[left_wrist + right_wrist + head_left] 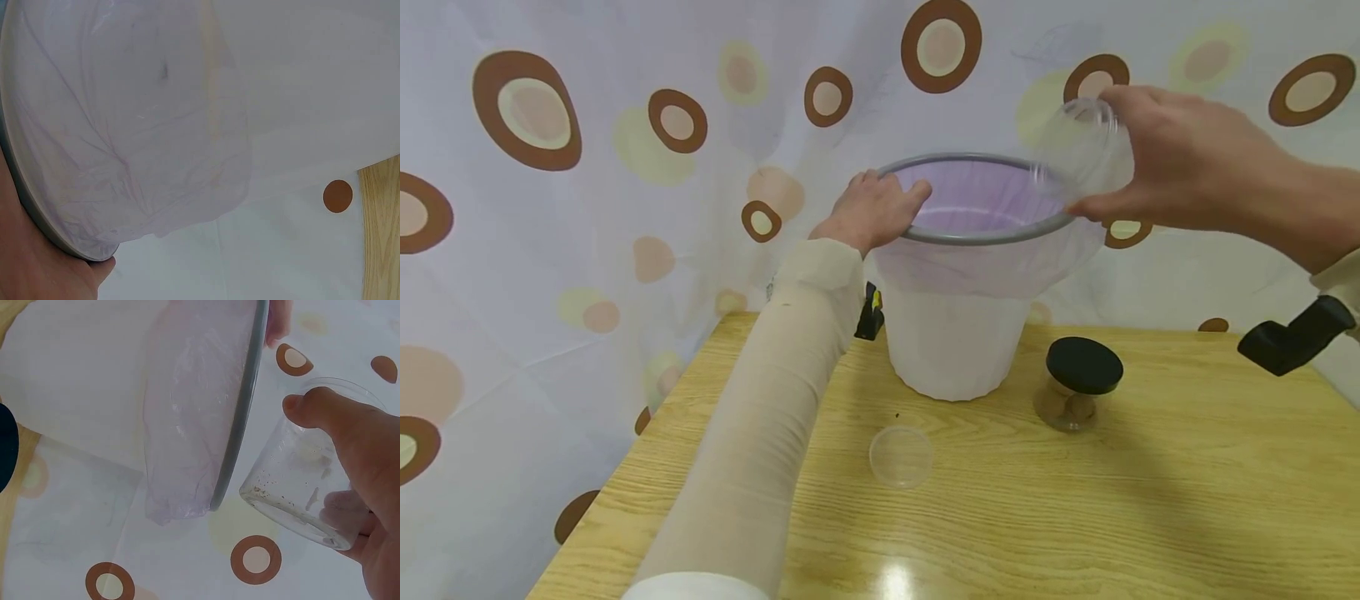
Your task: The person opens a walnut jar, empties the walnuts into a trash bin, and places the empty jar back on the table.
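The left hand (880, 207) gripped the gray rim (977, 239) of the lined wastebasket (953, 346) — apparently to steady it — while the right hand (1202, 158) held a clear jar (292, 459) tilted near its right edge, probably to aim it inward.

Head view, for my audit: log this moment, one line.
left hand: grips round grey rim of white bin | right hand: holds clear cylindrical container

Bright head view, glare on tabletop (1000, 517), dimmer greyish wrist views
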`<action>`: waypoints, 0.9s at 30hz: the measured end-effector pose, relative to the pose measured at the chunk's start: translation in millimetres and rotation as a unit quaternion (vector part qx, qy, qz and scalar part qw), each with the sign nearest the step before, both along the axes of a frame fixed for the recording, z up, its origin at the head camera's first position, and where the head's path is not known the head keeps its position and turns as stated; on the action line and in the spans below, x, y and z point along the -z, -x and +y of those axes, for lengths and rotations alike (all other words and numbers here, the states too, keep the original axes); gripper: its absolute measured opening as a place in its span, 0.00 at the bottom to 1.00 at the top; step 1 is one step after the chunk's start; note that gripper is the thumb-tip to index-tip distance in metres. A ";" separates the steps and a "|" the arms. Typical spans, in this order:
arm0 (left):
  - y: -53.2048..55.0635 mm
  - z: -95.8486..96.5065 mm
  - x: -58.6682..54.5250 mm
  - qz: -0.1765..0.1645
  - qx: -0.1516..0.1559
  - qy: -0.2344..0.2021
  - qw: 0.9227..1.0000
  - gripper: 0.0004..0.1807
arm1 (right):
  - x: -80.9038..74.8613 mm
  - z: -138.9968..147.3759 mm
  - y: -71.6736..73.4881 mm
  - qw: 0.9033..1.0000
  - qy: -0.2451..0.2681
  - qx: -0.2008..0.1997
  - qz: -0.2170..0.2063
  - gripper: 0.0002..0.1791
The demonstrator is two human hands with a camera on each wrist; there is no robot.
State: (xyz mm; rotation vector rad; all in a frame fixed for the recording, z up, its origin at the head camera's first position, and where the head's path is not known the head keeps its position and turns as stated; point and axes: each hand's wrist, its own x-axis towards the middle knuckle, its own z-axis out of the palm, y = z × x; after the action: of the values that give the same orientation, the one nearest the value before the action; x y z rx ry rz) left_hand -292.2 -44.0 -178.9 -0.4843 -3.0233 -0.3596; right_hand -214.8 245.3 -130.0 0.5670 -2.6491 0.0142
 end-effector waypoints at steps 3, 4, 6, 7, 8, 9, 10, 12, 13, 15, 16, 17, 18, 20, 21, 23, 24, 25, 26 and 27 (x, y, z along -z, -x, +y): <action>0.2 -0.1 -0.2 0.004 0.001 0.001 1.000 0.39 | 1.2 3.4 -4.2 1.000 0.013 -0.013 0.006 0.53; 0.4 -0.1 -0.1 0.005 0.002 0.002 1.000 0.39 | 2.1 4.5 -5.4 1.000 0.018 -0.017 0.007 0.53; 0.5 -0.1 0.0 0.006 0.002 0.002 1.000 0.39 | 3.5 6.9 -8.4 0.999 0.032 -0.021 0.003 0.53; 0.7 0.0 0.1 0.007 0.002 0.002 1.000 0.39 | 4.4 8.1 -9.8 0.999 0.038 -0.023 0.002 0.53; 0.8 0.1 0.2 0.007 0.002 0.001 1.000 0.39 | 5.6 9.3 -11.4 0.999 0.042 -0.024 0.002 0.53; 0.7 0.1 0.2 0.006 0.002 -0.001 1.000 0.39 | 6.8 10.4 -12.9 0.999 0.046 -0.024 0.002 0.53; 0.6 0.2 0.3 0.006 0.002 -0.001 1.000 0.39 | 8.1 11.3 -14.6 0.998 0.052 -0.024 0.001 0.52; 0.4 0.3 0.2 0.004 0.001 -0.002 1.000 0.39 | 10.4 13.0 -17.9 0.998 0.059 -0.023 0.000 0.52; 0.3 0.3 0.2 0.003 0.000 -0.003 1.000 0.39 | 12.0 13.8 -19.1 0.998 0.063 -0.023 0.000 0.51; 0.0 0.3 0.1 -0.002 -0.002 -0.007 1.000 0.39 | 14.6 15.5 -22.1 0.998 0.066 -0.020 -0.003 0.50; -0.3 0.5 0.0 -0.004 -0.003 -0.009 1.000 0.39 | 15.8 16.5 -23.6 0.997 0.068 -0.019 -0.004 0.49; -0.5 0.7 -0.2 -0.006 -0.005 -0.011 1.000 0.39 | 17.0 17.6 -25.1 0.997 0.070 -0.017 -0.005 0.49; -0.7 0.9 -0.4 -0.009 -0.007 -0.015 1.000 0.40 | 18.2 18.6 -26.6 0.997 0.072 -0.016 -0.007 0.48; -1.0 1.2 -1.0 -0.013 -0.010 -0.021 1.000 0.40 | 20.5 20.2 -29.5 0.997 0.077 -0.016 -0.012 0.47; -1.2 1.3 -1.2 -0.015 -0.011 -0.021 1.000 0.40 | 21.8 20.6 -30.7 0.996 0.080 -0.018 -0.015 0.46; -1.3 1.1 -1.4 -0.018 -0.014 -0.021 1.000 0.40 | 24.7 20.6 -32.8 0.996 0.088 -0.020 -0.023 0.45; -1.3 0.9 -1.3 -0.019 -0.015 -0.021 1.000 0.40 | 26.3 20.1 -33.6 0.995 0.092 -0.020 -0.029 0.45; -1.1 0.6 -1.2 -0.020 -0.015 -0.020 0.999 0.40 | 28.1 19.4 -34.3 0.995 0.096 -0.021 -0.035 0.44; -0.9 0.2 -0.9 -0.020 -0.015 -0.019 0.999 0.40 | 29.9 18.6 -34.8 0.994 0.099 -0.021 -0.041 0.44; -0.6 -0.1 -0.6 -0.020 -0.015 -0.017 1.000 0.40 | 31.9 17.7 -35.4 0.993 0.102 -0.021 -0.046 0.43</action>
State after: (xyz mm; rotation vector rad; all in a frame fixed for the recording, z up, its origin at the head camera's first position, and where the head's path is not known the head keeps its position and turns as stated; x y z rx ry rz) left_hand -291.6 -44.1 -178.4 -0.4353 -3.0534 -0.4219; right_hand -179.5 263.0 -162.0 0.5648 -2.6815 0.3280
